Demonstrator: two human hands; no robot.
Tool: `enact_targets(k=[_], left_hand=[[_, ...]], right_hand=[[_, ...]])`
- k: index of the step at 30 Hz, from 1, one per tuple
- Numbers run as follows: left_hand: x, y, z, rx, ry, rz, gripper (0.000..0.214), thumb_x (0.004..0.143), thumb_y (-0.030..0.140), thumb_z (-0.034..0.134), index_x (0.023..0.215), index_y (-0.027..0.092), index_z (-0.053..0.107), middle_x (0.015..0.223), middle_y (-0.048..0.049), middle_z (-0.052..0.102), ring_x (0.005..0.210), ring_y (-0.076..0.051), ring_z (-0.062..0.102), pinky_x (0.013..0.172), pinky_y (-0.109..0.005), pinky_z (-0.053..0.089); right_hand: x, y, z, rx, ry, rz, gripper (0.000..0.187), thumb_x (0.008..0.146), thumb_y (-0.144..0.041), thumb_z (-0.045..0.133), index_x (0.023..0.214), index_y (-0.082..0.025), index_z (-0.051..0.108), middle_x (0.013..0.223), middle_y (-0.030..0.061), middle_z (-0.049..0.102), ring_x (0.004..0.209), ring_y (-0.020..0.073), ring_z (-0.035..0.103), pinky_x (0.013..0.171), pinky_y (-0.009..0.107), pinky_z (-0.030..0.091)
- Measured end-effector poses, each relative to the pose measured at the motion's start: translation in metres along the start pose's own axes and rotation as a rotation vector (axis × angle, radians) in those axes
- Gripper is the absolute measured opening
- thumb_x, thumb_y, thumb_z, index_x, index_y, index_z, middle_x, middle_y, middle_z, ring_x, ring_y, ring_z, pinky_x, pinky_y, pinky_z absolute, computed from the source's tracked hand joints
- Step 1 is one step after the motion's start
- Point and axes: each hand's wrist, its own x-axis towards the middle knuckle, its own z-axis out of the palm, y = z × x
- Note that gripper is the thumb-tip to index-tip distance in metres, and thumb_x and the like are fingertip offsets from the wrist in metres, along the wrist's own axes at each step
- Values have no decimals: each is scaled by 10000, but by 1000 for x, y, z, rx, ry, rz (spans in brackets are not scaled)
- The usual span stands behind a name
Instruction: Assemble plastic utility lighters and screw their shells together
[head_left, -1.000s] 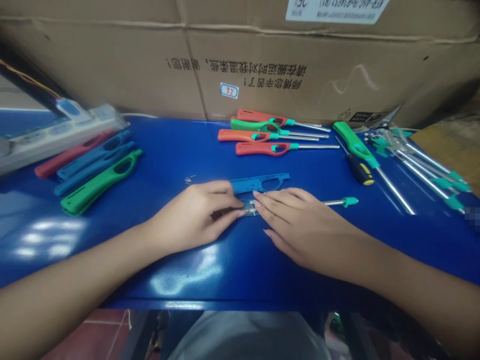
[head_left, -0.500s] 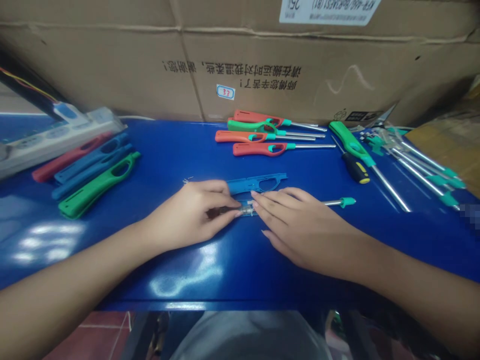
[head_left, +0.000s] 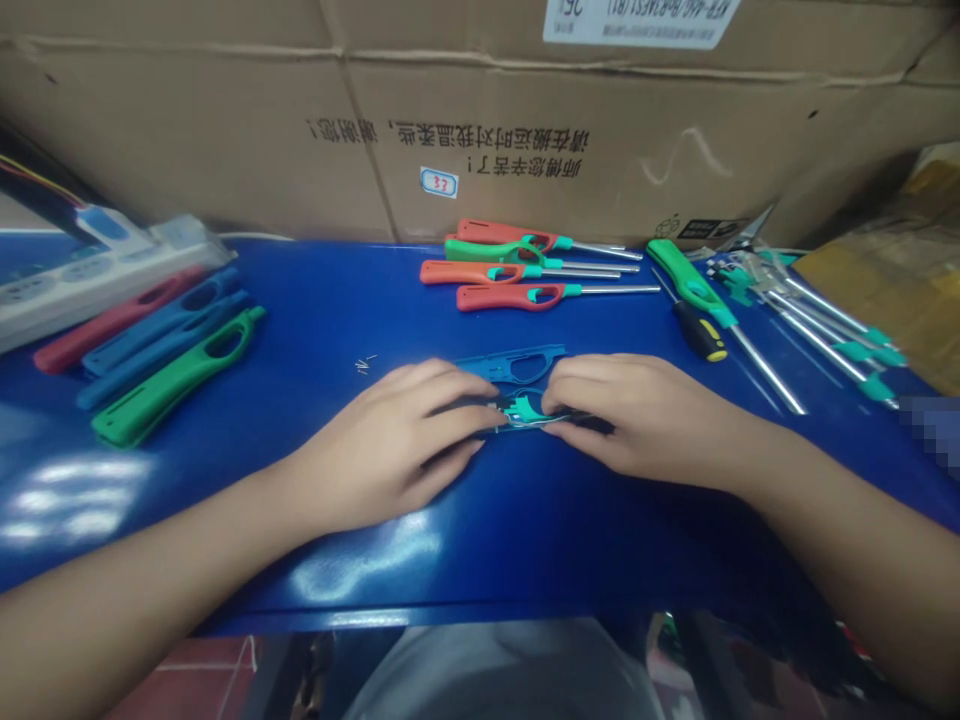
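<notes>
In front of me lies an opened blue lighter with a turquoise trigger [head_left: 523, 410] and a thin pale wire, seen between my hands. My left hand [head_left: 412, 435] grips its handle end, the fingers reaching over it from the left. From the other side, my right hand [head_left: 652, 410] pinches the lighter just right of the trigger, thumb and fingers closed. The lighter's tube is hidden by this hand. Just behind the fingers rests a loose blue handle half [head_left: 517, 367]. Several small screws [head_left: 364, 364] are scattered beyond my left hand.
Several assembled lighters [head_left: 517, 297] lie toward the cardboard box [head_left: 262, 140]. Handle shells [head_left: 180, 380] and a white power strip [head_left: 112, 270] are left. Rightward are a green lighter [head_left: 690, 275], a screwdriver [head_left: 699, 330] and metal lighter tubes [head_left: 817, 335].
My right hand has gone from lying flat over the lighter to pinching it farther right. My left fingers have stretched out over the handle end. The turquoise trigger now shows; the view has shifted slightly.
</notes>
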Motion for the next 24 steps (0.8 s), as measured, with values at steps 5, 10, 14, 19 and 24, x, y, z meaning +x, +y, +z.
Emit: enact_targets(k=[5, 10, 14, 19, 24], left_hand=[[-2, -1, 6, -18, -93, -3, 380, 1034, 211, 485, 1389, 276, 605, 1424, -79, 597, 1273, -258, 567, 1076, -441, 456], [-2, -1, 6, -1, -103, 8, 402, 1043, 205, 458, 1414, 286, 589, 1439, -87, 584, 1273, -272, 555, 1068, -454, 449], [-1, -1, 6, -1, -109, 2, 410, 1041, 195, 451, 1422, 280, 576, 1414, -93, 581, 1268, -271, 539, 1055, -451, 441], [0, 0, 6, -11, -120, -13, 421, 1038, 188, 443, 1426, 293, 567, 1391, -96, 566, 1254, -274, 531, 1036, -452, 436], [1, 1, 7, -15, -128, -29, 441, 1027, 180, 448, 1434, 308, 558, 1397, -98, 550, 1231, -280, 532, 1016, -457, 435]], right_hand=[[1, 2, 2, 140, 6, 79, 100, 989, -215, 575, 970, -220, 673, 967, 15, 703, 865, 163, 652, 730, 279, 448], [3, 3, 2, 278, 18, 146, 21, 922, -213, 682, 915, -202, 699, 867, -5, 679, 668, 114, 551, 619, 250, 409], [4, 2, 2, 340, 34, 170, 71, 931, -180, 649, 902, -197, 711, 846, -14, 671, 604, 92, 499, 604, 245, 402], [3, 0, 1, 297, 26, 146, 93, 928, -130, 629, 902, -190, 696, 853, -11, 667, 666, 104, 546, 640, 249, 412], [2, -5, 2, 103, -21, 132, 90, 969, -176, 582, 946, -203, 664, 923, 7, 672, 808, 149, 617, 671, 270, 408]])
